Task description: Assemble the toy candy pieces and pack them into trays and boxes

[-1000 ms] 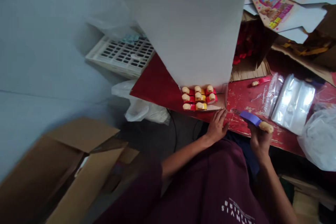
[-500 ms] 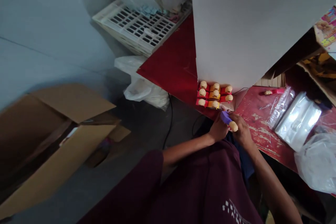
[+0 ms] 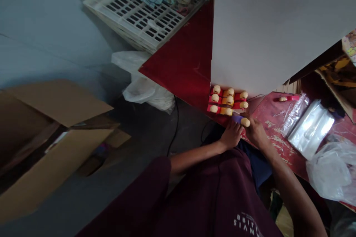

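A small purple piece with a rounded beige head [image 3: 245, 122] is between my two hands, level with the near row of similar pieces. My left hand [image 3: 233, 133] is closed on its purple part from the left. My right hand [image 3: 256, 130] has its fingers curled against it from the right, partly hidden by the beige head. Just beyond my hands, several red pieces [image 3: 211, 108] and yellow pieces [image 3: 226, 112] with the same beige heads stand in tight rows at the foot of a large pale panel [image 3: 267, 33].
A red table [image 3: 183, 59] runs under the panel. Clear plastic bags [image 3: 310, 129] and one loose red piece [image 3: 292, 98] lie to the right. White slatted crates [image 3: 130, 14] stand at the back left, an opened cardboard box [image 3: 63, 107] at the left.
Both hands have carried the purple piece slightly forward, closer to the rows. It now lies flatter, with its head pointing right. The whole view has shifted a little.
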A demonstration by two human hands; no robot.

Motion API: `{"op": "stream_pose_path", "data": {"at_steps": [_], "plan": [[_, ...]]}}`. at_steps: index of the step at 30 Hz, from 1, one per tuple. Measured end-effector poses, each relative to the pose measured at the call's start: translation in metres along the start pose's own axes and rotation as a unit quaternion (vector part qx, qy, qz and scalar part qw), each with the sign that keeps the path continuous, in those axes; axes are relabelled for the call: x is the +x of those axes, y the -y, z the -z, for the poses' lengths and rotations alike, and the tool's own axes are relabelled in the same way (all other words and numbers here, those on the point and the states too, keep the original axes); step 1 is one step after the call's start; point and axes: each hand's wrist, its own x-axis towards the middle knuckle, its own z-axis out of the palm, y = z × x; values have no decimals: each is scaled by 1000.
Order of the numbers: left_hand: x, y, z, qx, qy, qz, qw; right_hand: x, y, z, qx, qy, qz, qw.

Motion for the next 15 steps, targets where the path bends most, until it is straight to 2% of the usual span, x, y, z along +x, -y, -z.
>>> {"op": "stream_pose_path", "data": {"at_steps": [3,5,9,15], "plan": [[-1,2,-2,169,69,-39,982,7,-6,-10,11,-13,-13,1000],[-2,3,-2,232,95,-55,966,5,-4,-21,-2,-74,-21,997],[-1,5,-2,222,86,-71,969,-2,10,-43,-41,-229,-76,969],[-1,12,-4,181,91,-60,977,18,20,-60,-71,-285,-132,947]]}}
